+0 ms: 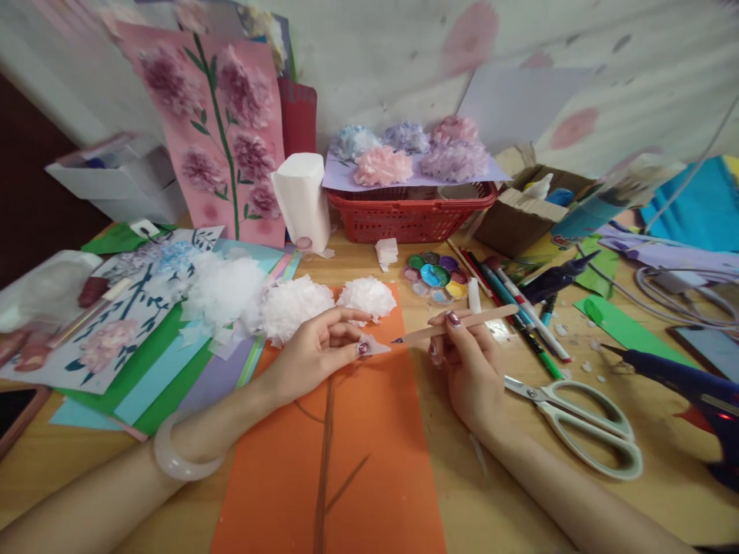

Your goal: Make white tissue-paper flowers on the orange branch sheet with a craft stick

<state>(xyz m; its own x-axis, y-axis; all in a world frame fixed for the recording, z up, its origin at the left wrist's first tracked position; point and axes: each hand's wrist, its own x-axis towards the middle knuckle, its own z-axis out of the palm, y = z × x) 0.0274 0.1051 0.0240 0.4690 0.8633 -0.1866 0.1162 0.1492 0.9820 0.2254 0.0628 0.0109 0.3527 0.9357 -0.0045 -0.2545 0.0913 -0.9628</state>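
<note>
My left hand pinches a small white scrap of tissue paper between thumb and fingers, just above an orange sheet painted with a brown stem and branches. My right hand grips a thin wooden-handled paintbrush, its dark tip touching the scrap. Two white tissue pom-pom flowers rest at the top edge of the orange sheet, just beyond my left fingers. A pale bangle circles my left wrist.
A round paint palette, pens and markers, scissors and a blue glue gun lie to the right. A red basket holding pastel flowers, a tissue roll and a pink flower artwork stand behind. Coloured papers pile at left.
</note>
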